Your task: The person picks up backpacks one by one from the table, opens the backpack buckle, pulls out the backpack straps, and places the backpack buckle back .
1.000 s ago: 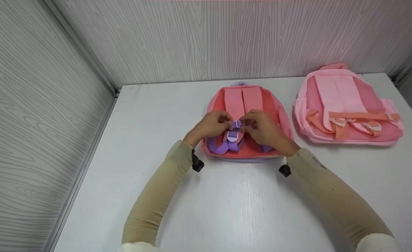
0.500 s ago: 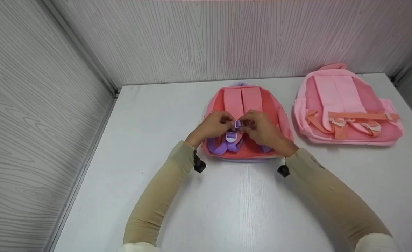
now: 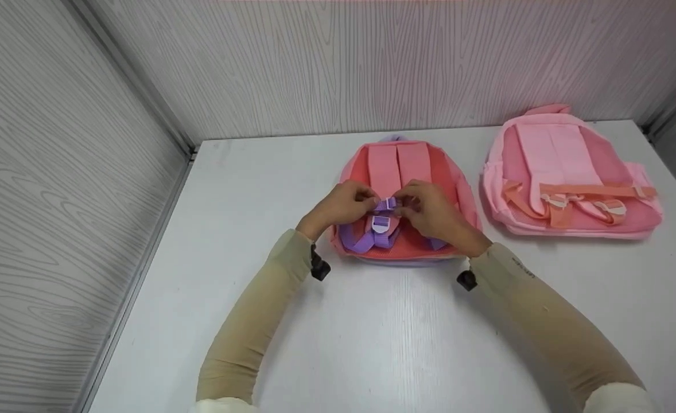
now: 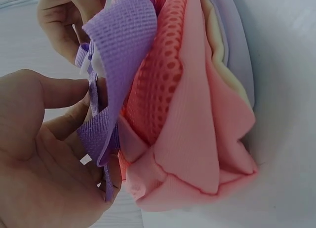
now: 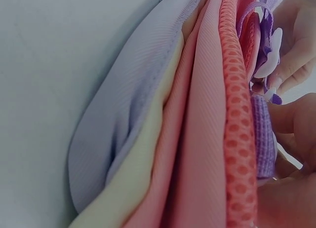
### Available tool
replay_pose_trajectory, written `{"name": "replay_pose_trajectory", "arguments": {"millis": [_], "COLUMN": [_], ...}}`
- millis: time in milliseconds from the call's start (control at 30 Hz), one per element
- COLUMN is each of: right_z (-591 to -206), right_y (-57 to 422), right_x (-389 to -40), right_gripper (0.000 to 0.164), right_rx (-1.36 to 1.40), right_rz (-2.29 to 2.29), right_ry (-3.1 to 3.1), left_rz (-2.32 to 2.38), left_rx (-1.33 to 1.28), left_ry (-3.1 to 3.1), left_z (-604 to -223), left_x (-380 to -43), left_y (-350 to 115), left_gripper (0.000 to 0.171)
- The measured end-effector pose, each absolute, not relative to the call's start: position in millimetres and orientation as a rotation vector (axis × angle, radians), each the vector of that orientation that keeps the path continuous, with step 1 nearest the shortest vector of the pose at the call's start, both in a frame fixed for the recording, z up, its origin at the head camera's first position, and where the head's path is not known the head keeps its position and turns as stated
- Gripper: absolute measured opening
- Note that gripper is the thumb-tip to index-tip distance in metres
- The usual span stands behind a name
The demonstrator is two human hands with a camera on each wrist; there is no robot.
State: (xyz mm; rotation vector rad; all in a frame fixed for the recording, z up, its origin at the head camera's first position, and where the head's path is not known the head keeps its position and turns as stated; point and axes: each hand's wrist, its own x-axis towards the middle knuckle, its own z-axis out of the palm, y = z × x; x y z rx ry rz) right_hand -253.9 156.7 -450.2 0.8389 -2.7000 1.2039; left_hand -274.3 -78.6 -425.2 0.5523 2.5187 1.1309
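A small coral backpack (image 3: 441,166) lies with its mesh back and shoulder straps facing up. Above its middle, my left hand (image 3: 342,205) pinches a purple webbing strap (image 4: 121,45) between thumb and fingers. Opposite it, my right hand (image 3: 434,213) pinches the same webbing at a small white slider (image 3: 390,203). A short piece of webbing spans the two hands. Just below them a white ladder-lock buckle (image 3: 381,224) lies on the bag, with purple webbing through it. In the right wrist view, the right fingers (image 5: 291,114) are partly hidden behind the bag's edge.
To the right lies a second, lighter pink backpack (image 3: 562,149) with orange straps (image 3: 596,190) and white buckles. Both bags are on a white table (image 3: 257,189), with wood-grain panels (image 3: 326,69) at the back and sides.
My left hand has drawn slightly to the left, away from the slider, and more purple webbing shows between the hands. My right hand stays in nearly the same place.
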Motion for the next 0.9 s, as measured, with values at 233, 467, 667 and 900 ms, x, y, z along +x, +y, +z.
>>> {"name": "replay_pose_trajectory", "arguments": {"millis": [233, 467, 667, 900], "right_z": [-450.8, -449.7, -450.4, -450.7], "right_y": [157.2, 156.6, 157.0, 158.1], "right_x": [-253.8, -253.8, -254.3, -254.7], "right_gripper": [0.023, 0.025, 0.025, 0.025], "right_rx": [0.834, 0.812, 0.823, 0.836], "right_rz": [1.201, 1.206, 1.215, 1.219], "right_ry": [-2.717, -2.739, -2.724, -2.715], "left_rz": [1.122, 1.125, 1.157, 1.147], "left_rx": [0.568, 0.592, 0.581, 0.622], "left_ry": [2.509, 2.527, 2.524, 2.54], "left_z": [-425.5, -427.7, -428.7, -432.5], "left_x": [-274.8, -276.0, -275.3, -277.6], "left_y": [-81.6, -80.1, -79.1, -76.0], "left_gripper": [0.024, 0.022, 0.02, 0.021]}}
